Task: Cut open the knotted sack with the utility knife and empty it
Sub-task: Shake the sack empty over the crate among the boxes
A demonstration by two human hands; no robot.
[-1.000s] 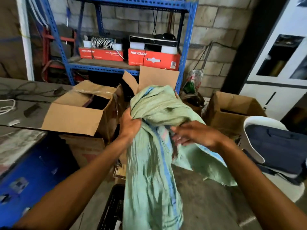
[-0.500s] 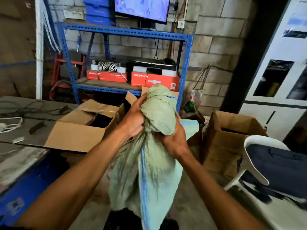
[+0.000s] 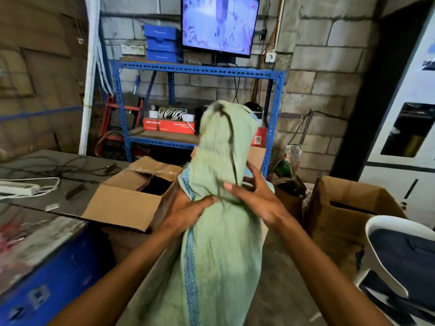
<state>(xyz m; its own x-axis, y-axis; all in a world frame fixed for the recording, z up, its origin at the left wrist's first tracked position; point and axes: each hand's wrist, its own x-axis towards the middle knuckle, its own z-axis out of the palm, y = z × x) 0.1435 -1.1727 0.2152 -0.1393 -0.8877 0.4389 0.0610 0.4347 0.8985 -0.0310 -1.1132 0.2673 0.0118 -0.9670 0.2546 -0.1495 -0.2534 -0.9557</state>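
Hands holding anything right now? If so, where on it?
Both hands hold the green sack at its narrowed middle: left hand grips the left side, right hand lies spread on the right.

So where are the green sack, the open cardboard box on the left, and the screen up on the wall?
green sack [image 3: 223, 255], head view, on its front cloth below the hands.
open cardboard box [image 3: 120, 205], head view, on its near side panel.
screen [image 3: 219, 22], head view, on the lit picture area.
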